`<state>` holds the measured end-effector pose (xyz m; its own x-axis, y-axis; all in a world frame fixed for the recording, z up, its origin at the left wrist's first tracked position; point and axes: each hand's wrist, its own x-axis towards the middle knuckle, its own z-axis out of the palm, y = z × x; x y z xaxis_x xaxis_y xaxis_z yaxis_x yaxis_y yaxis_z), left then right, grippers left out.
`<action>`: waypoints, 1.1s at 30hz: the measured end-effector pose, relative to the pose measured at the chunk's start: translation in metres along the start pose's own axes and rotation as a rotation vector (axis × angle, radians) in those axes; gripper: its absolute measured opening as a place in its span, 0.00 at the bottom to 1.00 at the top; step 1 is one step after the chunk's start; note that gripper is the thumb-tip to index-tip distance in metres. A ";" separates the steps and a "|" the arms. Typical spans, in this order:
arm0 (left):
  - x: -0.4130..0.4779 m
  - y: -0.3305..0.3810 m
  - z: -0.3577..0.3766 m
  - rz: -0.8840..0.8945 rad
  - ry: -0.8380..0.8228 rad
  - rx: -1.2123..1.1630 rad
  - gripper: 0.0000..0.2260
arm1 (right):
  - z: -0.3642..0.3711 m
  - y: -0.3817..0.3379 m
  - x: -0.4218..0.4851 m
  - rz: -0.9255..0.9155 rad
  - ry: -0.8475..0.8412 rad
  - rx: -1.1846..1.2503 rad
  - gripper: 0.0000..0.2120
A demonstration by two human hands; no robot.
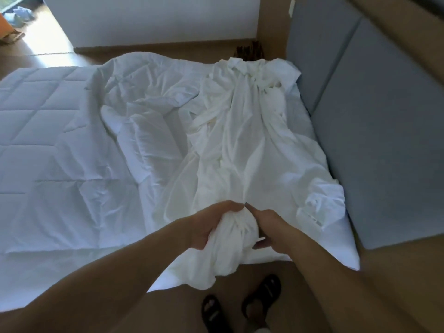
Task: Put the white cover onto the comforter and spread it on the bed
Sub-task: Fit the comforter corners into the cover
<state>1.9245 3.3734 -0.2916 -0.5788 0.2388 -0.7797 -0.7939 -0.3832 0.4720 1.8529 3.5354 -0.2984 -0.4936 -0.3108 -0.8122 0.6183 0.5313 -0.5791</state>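
The white cover [242, 140] lies bunched in a long crumpled strip down the right side of the bed. Under it and to the left spreads the quilted white comforter [52, 140], flat at the left and rumpled in the middle. My left hand [211, 224] grips the gathered near end of the cover from the left. My right hand [271, 231] holds the same bunch from the right, fingers curled round it. The bunched end hangs over the bed's near edge.
A grey padded headboard [374, 131] runs along the right side. Wooden floor shows in front of the bed, with my feet in dark sandals [262, 294]. A white wall [149, 20] and sunlit floor lie beyond the bed's far side.
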 end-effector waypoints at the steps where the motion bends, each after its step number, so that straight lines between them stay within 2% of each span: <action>1: 0.005 -0.001 0.004 -0.001 0.028 0.001 0.32 | 0.001 0.003 0.004 -0.031 0.035 0.018 0.21; 2: 0.008 -0.001 0.005 0.012 0.074 -0.011 0.30 | 0.001 0.006 0.008 -0.087 0.095 -0.004 0.19; 4: 0.015 -0.001 0.000 0.055 0.163 -0.059 0.29 | -0.007 0.008 0.014 -0.215 0.247 -0.213 0.18; 6: 0.020 0.003 -0.008 0.093 0.219 -0.113 0.35 | -0.017 0.007 0.008 -0.328 0.339 -0.409 0.20; 8: 0.022 0.011 -0.009 0.118 0.250 -0.146 0.37 | -0.027 0.001 -0.007 -0.445 0.337 -0.465 0.20; 12: 0.024 0.040 0.009 0.189 0.291 -0.174 0.24 | -0.042 -0.018 -0.035 -0.609 0.166 -0.472 0.20; 14: 0.024 0.057 0.020 0.243 0.240 -0.164 0.26 | -0.051 -0.024 -0.040 -0.656 0.112 -0.338 0.20; 16: 0.021 0.067 0.033 0.250 0.121 -0.113 0.28 | -0.059 -0.032 -0.040 -0.681 0.110 -0.204 0.19; 19: 0.021 0.070 0.050 0.194 -0.073 0.032 0.28 | -0.061 -0.049 -0.040 -0.724 0.113 -0.174 0.12; 21: 0.024 0.072 0.055 0.204 -0.117 0.054 0.27 | -0.058 -0.057 -0.040 -0.732 0.076 -0.153 0.10; 24: 0.030 0.076 0.057 0.237 -0.054 -0.002 0.25 | -0.061 -0.058 -0.038 -0.696 0.016 0.092 0.12; 27: 0.033 0.075 0.051 0.217 0.055 -0.040 0.17 | -0.067 -0.048 -0.023 -0.682 0.197 0.270 0.10; 28: 0.033 0.074 0.048 0.212 0.083 -0.041 0.14 | -0.069 -0.044 -0.016 -0.637 0.284 0.248 0.09; 30: 0.032 0.072 0.042 0.199 0.121 -0.040 0.10 | -0.068 -0.036 -0.003 -0.463 0.325 0.099 0.17; 33: 0.025 0.065 0.037 0.182 0.126 -0.019 0.11 | -0.058 -0.023 0.006 -0.240 0.104 0.012 0.21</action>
<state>1.8518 3.3876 -0.2648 -0.6831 0.0510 -0.7285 -0.6745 -0.4265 0.6026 1.7998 3.5671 -0.2858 -0.6868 -0.3438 -0.6404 0.4831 0.4424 -0.7556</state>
